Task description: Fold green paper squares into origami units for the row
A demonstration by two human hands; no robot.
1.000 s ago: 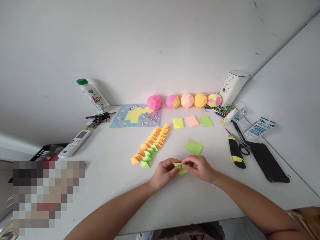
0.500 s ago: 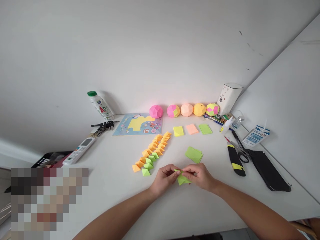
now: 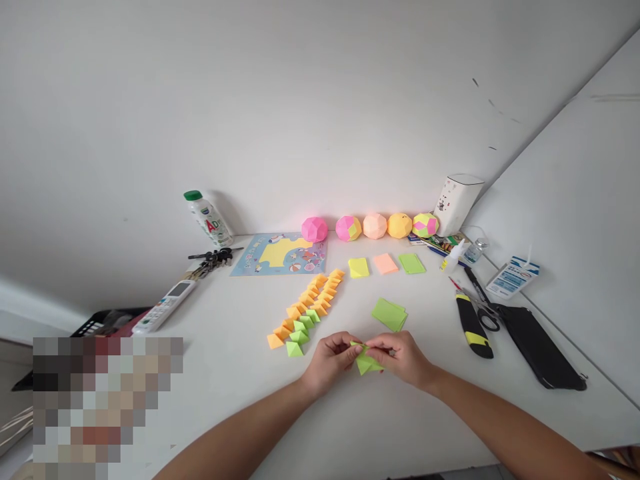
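A green paper piece (image 3: 369, 363), partly folded, is held between both hands above the near part of the table. My left hand (image 3: 333, 360) pinches its left edge, the thumb lying on top. My right hand (image 3: 400, 359) grips the upper right side, fingers closed on the paper. Just beyond my hands lie green paper sheets (image 3: 389, 313), loosely stacked. To the left stand rows of folded orange paper units (image 3: 295, 311), with several folded green units (image 3: 299, 337) beside them at the near end. My fingers cover part of the held paper.
Faceted paper balls (image 3: 375, 226) line the wall, with yellow (image 3: 359, 268), peach (image 3: 386, 263) and green (image 3: 412, 263) paper stacks before them. On the right are a utility knife (image 3: 473, 327), scissors (image 3: 488, 319) and a black pouch (image 3: 543, 347). A remote (image 3: 165, 307) and a bottle (image 3: 209, 219) stand left.
The view has shifted slightly, so everything sits a little lower in the picture. Both hands keep hold of the green paper, with hardly any change in their grip.
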